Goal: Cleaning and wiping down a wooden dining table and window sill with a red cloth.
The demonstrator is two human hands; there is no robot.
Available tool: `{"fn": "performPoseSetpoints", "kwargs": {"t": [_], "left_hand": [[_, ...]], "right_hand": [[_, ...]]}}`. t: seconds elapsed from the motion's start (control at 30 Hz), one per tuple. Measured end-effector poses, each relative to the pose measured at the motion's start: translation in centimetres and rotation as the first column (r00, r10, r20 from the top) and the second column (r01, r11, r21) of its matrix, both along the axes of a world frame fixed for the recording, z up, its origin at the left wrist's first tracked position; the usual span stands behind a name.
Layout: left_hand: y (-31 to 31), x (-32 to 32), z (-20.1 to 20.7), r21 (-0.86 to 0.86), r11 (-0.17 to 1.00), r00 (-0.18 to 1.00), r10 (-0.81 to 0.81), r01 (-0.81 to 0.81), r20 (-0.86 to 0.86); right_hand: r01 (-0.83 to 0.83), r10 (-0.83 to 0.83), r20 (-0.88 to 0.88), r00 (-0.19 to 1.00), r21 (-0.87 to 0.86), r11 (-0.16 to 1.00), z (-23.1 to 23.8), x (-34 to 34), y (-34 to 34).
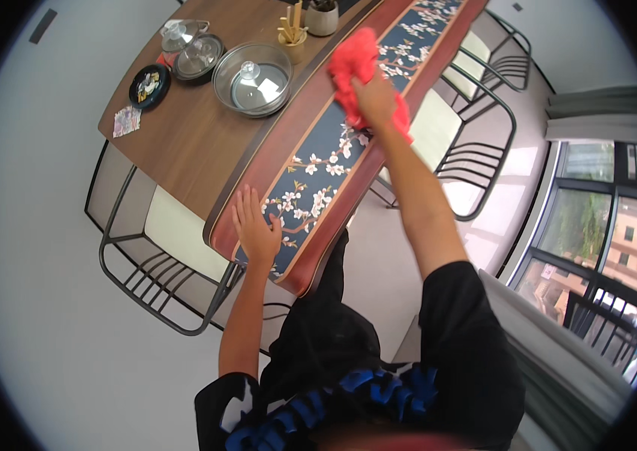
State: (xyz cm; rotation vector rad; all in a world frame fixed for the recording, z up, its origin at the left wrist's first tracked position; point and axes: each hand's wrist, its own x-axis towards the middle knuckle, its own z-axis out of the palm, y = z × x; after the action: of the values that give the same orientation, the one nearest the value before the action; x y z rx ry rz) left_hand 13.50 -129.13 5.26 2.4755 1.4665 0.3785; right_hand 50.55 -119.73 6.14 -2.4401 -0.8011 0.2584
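No words or numbers can be read clearly. Large blue letter-like shapes (333, 400) cross the person's black shirt (462, 323), bent and blurred; the colourful printed paper (127, 121) near the edge of the table (175, 150) shows too small.

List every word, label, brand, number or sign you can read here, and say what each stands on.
None reads clearly enough to quote.
Black shirt: blue shapes, possibly lettering, too distorted to read.
Printed papers on the table: marks too small to read.
Red cloth at the right hand: no lettering visible.
Dark runner: blossom pattern, no lettering visible.
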Motion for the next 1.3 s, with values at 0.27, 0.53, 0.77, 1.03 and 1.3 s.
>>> {"fn": "performPoseSetpoints", "kwargs": {"t": [0.27, 0.53, 0.77, 1.03, 1.3], "left_hand": [[0.5, 0.9, 0.3, -0.044, 0.999, 0.998, -0.014, 0.016, 0.056], [2.1, 0.3, 1.5, -0.082, 0.996, 0.999, -0.044, 0.044, 0.0], [0.7, 1.4, 1.4, -0.088, 0.996, 0.999, -0.014, 0.01, -0.045], [-1.4, 5.5, 1.3, -0.05, 0.981, 0.955, 0.168, -0.185, -0.243], [0.3, 15.8, -6.6, -0.108, 0.988, 0.778, 0.016, -0.108, -0.628]], "right_hand": [[0.007, -0.009, 0.123, 0.992, 0.017, 1.0, -0.5, 16.8, 6.2], [-0.12, 0.119, 0.081, 0.99, 0.002, 0.993, 0.1, 15.0, 3.1], [-0.202, 0.203, 0.009, 0.979, -0.031, 0.979, -0.1, 14.7, -1.5], [-0.256, 0.436, -0.493, 0.753, 0.392, 0.884, 5.5, 13.7, -16.1], [0.516, 0.127, -0.902, 0.412, 0.346, 0.784, 10.3, 24.2, -48.5]]}}
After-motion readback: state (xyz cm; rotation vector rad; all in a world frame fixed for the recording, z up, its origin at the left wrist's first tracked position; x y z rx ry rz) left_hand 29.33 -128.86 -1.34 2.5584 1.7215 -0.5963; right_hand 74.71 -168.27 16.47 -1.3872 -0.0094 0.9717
